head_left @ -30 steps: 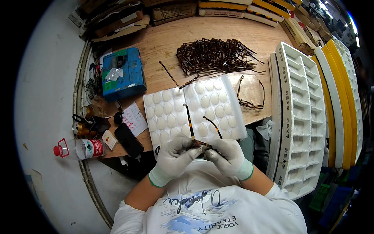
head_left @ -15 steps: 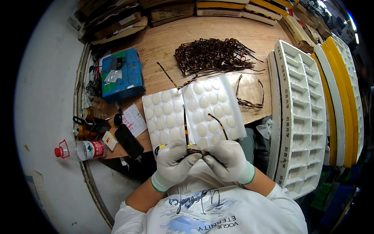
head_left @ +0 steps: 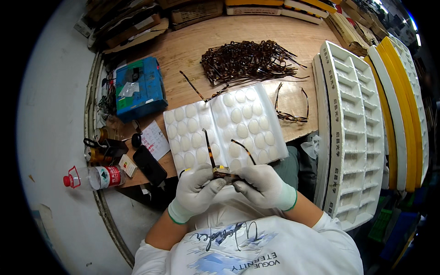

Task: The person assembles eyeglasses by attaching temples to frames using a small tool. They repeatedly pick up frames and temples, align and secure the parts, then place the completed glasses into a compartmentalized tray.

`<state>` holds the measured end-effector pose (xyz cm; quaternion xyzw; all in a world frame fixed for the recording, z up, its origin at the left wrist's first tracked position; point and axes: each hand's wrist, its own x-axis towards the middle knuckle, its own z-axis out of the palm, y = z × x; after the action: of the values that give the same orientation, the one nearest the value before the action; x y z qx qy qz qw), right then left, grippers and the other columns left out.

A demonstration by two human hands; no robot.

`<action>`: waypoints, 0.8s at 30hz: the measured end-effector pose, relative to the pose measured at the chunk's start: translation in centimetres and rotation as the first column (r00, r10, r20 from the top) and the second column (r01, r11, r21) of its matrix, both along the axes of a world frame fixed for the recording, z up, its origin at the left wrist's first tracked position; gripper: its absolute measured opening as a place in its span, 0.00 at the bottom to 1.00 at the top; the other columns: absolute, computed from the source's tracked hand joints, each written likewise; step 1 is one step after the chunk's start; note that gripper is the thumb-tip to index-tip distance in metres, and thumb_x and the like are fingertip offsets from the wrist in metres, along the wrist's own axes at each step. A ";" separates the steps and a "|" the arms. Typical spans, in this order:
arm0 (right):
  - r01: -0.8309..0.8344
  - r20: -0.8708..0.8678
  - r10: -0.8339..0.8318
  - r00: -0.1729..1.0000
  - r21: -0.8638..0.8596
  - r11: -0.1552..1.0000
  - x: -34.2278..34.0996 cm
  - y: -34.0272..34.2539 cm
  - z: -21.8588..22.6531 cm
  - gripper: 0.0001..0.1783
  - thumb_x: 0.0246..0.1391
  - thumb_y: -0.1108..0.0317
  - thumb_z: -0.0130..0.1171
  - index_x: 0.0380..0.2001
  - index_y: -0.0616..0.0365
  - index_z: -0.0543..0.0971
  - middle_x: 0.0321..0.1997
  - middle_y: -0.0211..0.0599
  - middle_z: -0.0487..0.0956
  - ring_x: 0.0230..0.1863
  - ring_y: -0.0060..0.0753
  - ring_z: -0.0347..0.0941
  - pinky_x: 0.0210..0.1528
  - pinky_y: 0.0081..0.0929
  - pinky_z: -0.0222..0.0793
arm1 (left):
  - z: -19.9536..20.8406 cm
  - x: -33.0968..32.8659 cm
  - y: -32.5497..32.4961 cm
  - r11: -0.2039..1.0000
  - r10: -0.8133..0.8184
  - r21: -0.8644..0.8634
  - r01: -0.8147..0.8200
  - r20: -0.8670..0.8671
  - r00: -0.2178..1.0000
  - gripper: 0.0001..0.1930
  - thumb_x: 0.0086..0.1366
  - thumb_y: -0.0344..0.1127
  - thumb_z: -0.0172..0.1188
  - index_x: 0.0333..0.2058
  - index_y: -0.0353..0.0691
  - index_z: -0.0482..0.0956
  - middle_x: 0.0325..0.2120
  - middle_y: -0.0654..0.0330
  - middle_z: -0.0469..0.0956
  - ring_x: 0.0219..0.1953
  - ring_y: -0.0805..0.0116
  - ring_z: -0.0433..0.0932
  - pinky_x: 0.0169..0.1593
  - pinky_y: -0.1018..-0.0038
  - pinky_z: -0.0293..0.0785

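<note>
Landmark for all places: the plastic sheet (head_left: 275,128) with rows of white ovals, spread on the wooden bench (head_left: 183,50).

Held item: one tortoiseshell eyeglass frame (head_left: 224,175), above the near edge of the sheet. Both temples are unfolded and point away from the wearer, over the ovals.

Left hand (head_left: 195,190), in a white glove with green cuff trim: fingers grasping the left part of the frame front, thumb on the near side. Right hand (head_left: 263,188), gloved alike: fingers closed about the right end of the frame front. Exact contact points partly hidden by the gloves. Whether lenses sit in the rims: cannot tell.

Beyond the sheet: a tangled heap of similar frames (head_left: 250,62). At the sheet's far edge, left of its middle: a single frame (head_left: 195,87), one temple sticking out to the left. Just right of the sheet's far part: another frame (head_left: 292,118), temples open and pointing away.

Left of the sheet: blue box (head_left: 142,89) toward the far side; handwritten paper (head_left: 155,140) just beside; black phone (head_left: 150,166) nearer the wearer; plastic bottle (head_left: 101,177) farther out.

Right of the sheet, well apart: white compartmented tray (head_left: 338,121), standing on edge.
</note>
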<state>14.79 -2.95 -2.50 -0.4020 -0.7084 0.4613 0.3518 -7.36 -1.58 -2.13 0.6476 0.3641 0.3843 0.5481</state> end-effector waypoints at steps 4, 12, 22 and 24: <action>-0.078 -0.044 0.078 0.996 0.000 0.997 0.4 0.2 0.5 0.09 0.53 0.74 0.62 0.38 0.63 0.80 0.26 0.47 0.77 0.27 0.54 0.75 0.30 0.40 0.70 | 1.2 -0.3 0.1 0.998 -0.030 0.056 0.032 -0.031 0.999 0.09 0.64 0.27 0.63 0.41 0.31 0.85 0.32 0.51 0.83 0.32 0.64 0.83 0.36 0.73 0.75; -0.001 0.046 -0.010 0.999 0.232 0.973 1.1 0.4 0.7 0.05 0.51 0.71 0.65 0.32 0.60 0.82 0.22 0.44 0.75 0.23 0.55 0.73 0.27 0.44 0.69 | 1.9 0.0 0.3 0.994 -0.090 0.051 0.096 -0.115 0.989 0.09 0.64 0.26 0.62 0.42 0.29 0.84 0.36 0.52 0.84 0.36 0.67 0.83 0.40 0.74 0.77; -0.034 -0.090 0.049 0.995 0.160 0.987 0.3 0.6 2.1 0.10 0.52 0.74 0.63 0.39 0.61 0.81 0.24 0.45 0.77 0.25 0.54 0.75 0.27 0.42 0.69 | 2.3 0.3 -0.1 0.990 -0.065 -0.104 0.093 0.248 0.967 0.09 0.68 0.26 0.60 0.42 0.26 0.83 0.38 0.52 0.83 0.40 0.70 0.82 0.45 0.76 0.76; -0.048 -0.087 0.066 0.994 0.188 0.981 0.5 0.7 2.8 0.09 0.51 0.74 0.64 0.38 0.61 0.81 0.24 0.44 0.77 0.25 0.53 0.75 0.27 0.42 0.69 | 2.8 0.4 0.0 0.990 -0.092 -0.079 0.119 0.281 0.955 0.08 0.67 0.25 0.61 0.41 0.27 0.83 0.36 0.53 0.83 0.38 0.69 0.82 0.42 0.76 0.76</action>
<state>15.29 -2.21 0.26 -0.3251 -0.7423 0.4215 0.4069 -6.97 -1.55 0.65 0.5791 0.2666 0.4234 0.6437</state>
